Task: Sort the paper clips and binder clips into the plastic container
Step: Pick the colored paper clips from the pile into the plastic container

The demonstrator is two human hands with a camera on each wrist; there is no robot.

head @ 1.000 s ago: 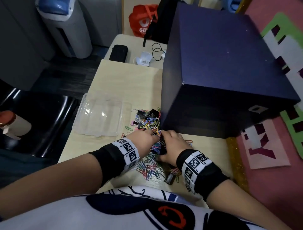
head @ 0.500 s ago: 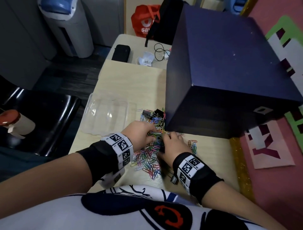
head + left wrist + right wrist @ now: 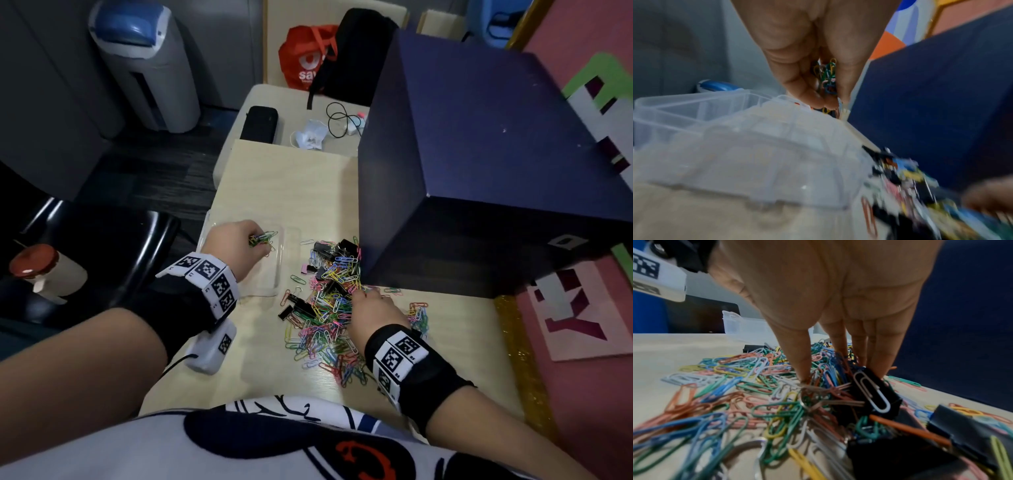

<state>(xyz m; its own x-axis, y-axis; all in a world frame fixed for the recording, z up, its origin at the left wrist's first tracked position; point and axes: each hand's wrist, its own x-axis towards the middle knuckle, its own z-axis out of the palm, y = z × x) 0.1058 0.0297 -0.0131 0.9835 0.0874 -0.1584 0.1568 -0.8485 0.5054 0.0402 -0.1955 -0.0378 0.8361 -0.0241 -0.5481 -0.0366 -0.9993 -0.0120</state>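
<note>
A heap of coloured paper clips (image 3: 329, 308) mixed with black binder clips (image 3: 298, 305) lies on the pale table, against the front of a big dark blue box. Left of the heap stands the clear plastic container (image 3: 284, 274), with dividers showing in the left wrist view (image 3: 694, 110). My left hand (image 3: 263, 241) hovers over the container and pinches a small bunch of paper clips (image 3: 827, 73). My right hand (image 3: 363, 296) reaches into the heap with straight fingers, and its fingertips (image 3: 803, 376) touch the clips beside a black binder clip (image 3: 875, 391).
The dark blue box (image 3: 479, 154) walls off the table's right and far side. A black chair (image 3: 102, 246) and a red-capped bottle (image 3: 37, 270) sit past the left table edge. A black case (image 3: 258, 123) and a cable (image 3: 339, 116) lie at the far end.
My left hand has left the heap with a bunch of paper clips and moved left, over the container. The right hand has stayed on the heap.
</note>
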